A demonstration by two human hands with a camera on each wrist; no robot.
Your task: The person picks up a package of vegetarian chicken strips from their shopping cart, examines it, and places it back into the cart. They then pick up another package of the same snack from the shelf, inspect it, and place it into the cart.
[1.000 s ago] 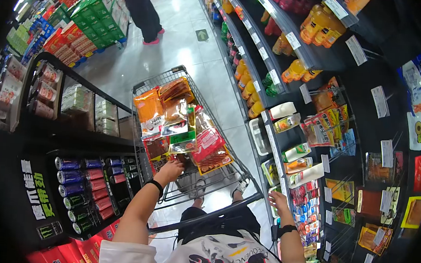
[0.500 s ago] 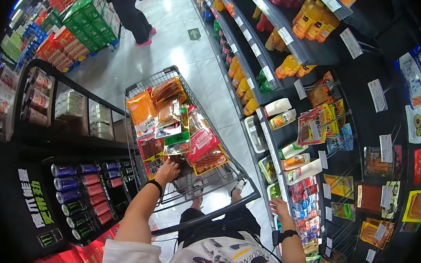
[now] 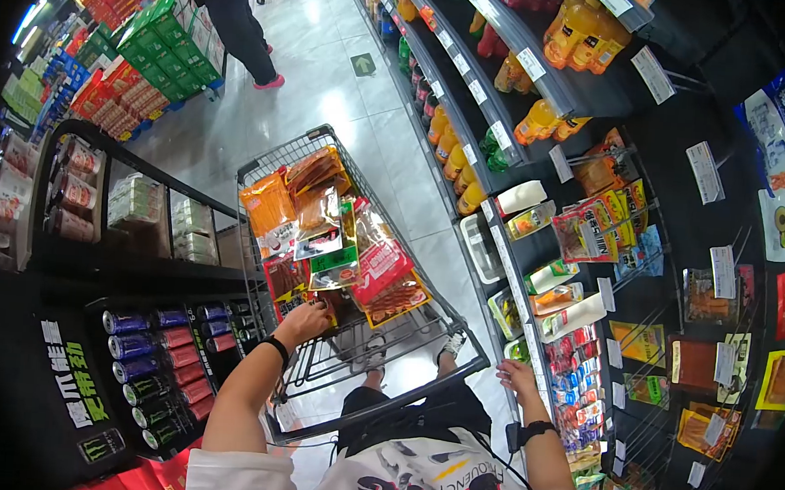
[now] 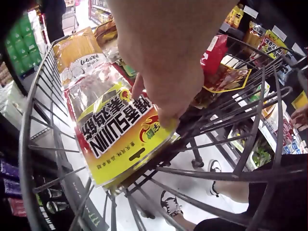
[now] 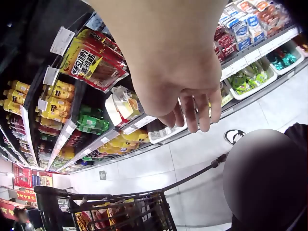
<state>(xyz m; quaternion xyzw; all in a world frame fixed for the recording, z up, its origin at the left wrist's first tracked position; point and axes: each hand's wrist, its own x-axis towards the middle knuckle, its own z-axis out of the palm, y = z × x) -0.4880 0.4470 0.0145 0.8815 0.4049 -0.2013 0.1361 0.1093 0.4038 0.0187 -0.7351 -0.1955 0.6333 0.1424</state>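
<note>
In the head view my left hand (image 3: 303,323) is at the near end of a wire shopping cart (image 3: 320,367). The left wrist view shows it pinching the corner of a yellow-and-red snack packet (image 4: 120,125) with large black lettering. That packet lies tilted against other flat packets, its hang-hole edge towards me. My right hand (image 3: 518,378) hangs beside the shelf edge at the right, holding nothing. In the right wrist view its fingers (image 5: 191,115) are loosely bent and apart, in front of the shelf.
Orange strip snacks (image 3: 273,202) and a red packet (image 3: 381,272) fill the cart's far half. Shelves with drinks and hanging packets (image 3: 585,231) line the right. Drink cans (image 3: 134,368) stand at the left. Ahead, another person (image 3: 231,15) stands by stacked green boxes (image 3: 170,43).
My left hand has shifted slightly left and towards me, staying at the packet. The right hand has hardly moved. The other person ahead has come nearer the green boxes.
</note>
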